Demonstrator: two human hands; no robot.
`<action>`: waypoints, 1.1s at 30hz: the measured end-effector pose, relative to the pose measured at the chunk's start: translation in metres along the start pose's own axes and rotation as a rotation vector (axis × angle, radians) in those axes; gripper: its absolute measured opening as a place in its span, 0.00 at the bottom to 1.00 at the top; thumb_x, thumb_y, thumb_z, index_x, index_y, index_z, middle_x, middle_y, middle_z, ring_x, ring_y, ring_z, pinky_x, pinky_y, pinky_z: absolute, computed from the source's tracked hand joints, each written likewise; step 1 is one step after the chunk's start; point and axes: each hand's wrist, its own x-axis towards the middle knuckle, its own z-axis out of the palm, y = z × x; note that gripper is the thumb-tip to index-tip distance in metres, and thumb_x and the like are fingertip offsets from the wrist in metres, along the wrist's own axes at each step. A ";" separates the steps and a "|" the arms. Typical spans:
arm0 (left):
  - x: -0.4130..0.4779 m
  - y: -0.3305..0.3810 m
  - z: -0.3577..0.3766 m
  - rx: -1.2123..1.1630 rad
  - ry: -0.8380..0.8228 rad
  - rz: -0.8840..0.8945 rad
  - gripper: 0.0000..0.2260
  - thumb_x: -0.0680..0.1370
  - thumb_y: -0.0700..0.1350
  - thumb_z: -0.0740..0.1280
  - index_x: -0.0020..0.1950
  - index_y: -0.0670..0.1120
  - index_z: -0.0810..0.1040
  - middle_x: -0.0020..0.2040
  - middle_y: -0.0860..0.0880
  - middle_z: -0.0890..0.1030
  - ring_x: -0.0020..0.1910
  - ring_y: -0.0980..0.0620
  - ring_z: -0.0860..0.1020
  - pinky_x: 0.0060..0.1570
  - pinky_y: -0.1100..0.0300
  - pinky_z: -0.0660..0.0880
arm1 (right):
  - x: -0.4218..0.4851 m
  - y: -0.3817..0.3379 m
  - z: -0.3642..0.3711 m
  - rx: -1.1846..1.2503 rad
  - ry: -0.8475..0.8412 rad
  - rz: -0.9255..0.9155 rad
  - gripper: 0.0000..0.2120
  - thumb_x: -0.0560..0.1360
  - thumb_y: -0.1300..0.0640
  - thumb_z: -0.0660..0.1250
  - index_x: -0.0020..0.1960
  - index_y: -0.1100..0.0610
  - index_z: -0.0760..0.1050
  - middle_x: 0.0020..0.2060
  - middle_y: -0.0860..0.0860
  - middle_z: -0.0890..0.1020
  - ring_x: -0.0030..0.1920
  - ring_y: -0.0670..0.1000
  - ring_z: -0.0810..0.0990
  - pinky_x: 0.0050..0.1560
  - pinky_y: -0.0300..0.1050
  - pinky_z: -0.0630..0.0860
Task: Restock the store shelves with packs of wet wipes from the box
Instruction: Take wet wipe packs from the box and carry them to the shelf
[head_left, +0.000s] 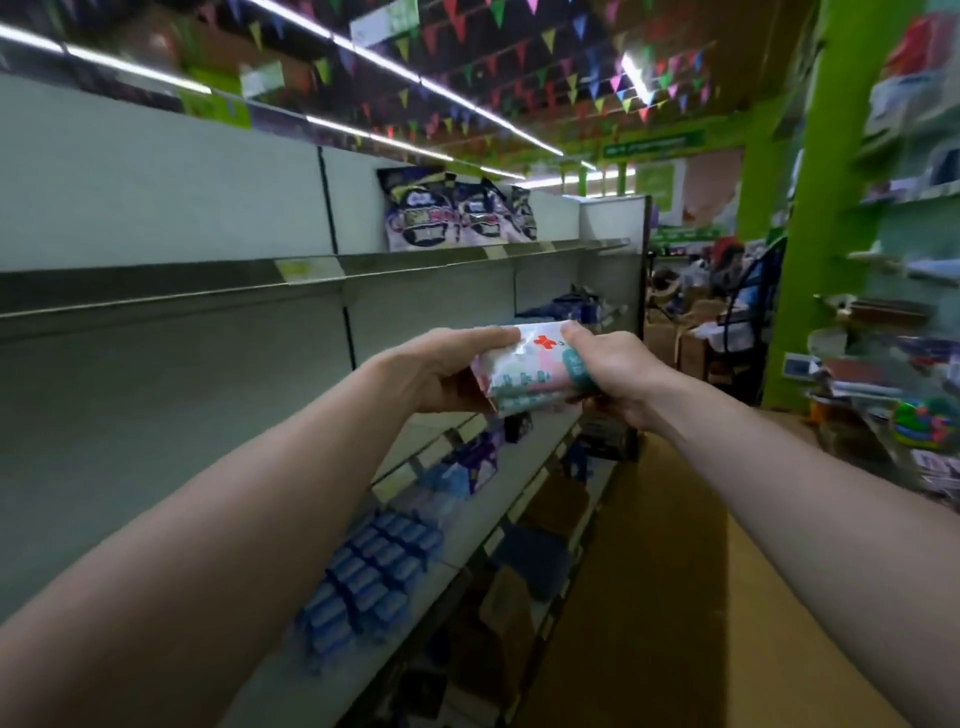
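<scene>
A pack of wet wipes (530, 366), white, pink and teal with a red mark, is held out in front of me at mid height. My left hand (447, 371) grips its left end and my right hand (618, 371) grips its right end. The pack hangs in the air beside the grey shelf unit (171, 291) on my left, level with a shelf bay whose near part is bare. The box is not in view.
Purple snack bags (457, 210) stand on the upper shelf. Blue packs (371, 569) lie on a lower shelf, with cardboard boxes (506, 618) below. The brown aisle floor (670, 571) runs ahead. A green pillar (810, 249) and cluttered shelves (898, 374) stand on the right.
</scene>
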 end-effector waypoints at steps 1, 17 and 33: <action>-0.004 0.004 -0.015 -0.002 0.039 0.015 0.20 0.76 0.47 0.70 0.65 0.40 0.74 0.55 0.41 0.82 0.45 0.46 0.82 0.44 0.51 0.81 | 0.004 -0.007 0.014 -0.008 -0.016 -0.014 0.20 0.80 0.44 0.60 0.53 0.62 0.75 0.39 0.57 0.80 0.33 0.54 0.78 0.29 0.44 0.73; -0.072 0.086 -0.201 -0.073 0.451 0.209 0.06 0.79 0.44 0.65 0.51 0.42 0.77 0.40 0.44 0.84 0.33 0.49 0.83 0.31 0.56 0.81 | 0.056 -0.141 0.206 0.115 -0.429 -0.303 0.16 0.81 0.47 0.57 0.55 0.60 0.73 0.37 0.55 0.79 0.25 0.48 0.76 0.24 0.38 0.69; -0.149 0.105 -0.330 0.105 1.027 0.098 0.14 0.75 0.48 0.71 0.55 0.42 0.76 0.42 0.45 0.83 0.35 0.50 0.82 0.34 0.56 0.80 | 0.066 -0.217 0.376 0.159 -0.847 -0.527 0.15 0.83 0.48 0.53 0.43 0.54 0.68 0.33 0.53 0.77 0.23 0.47 0.75 0.23 0.33 0.67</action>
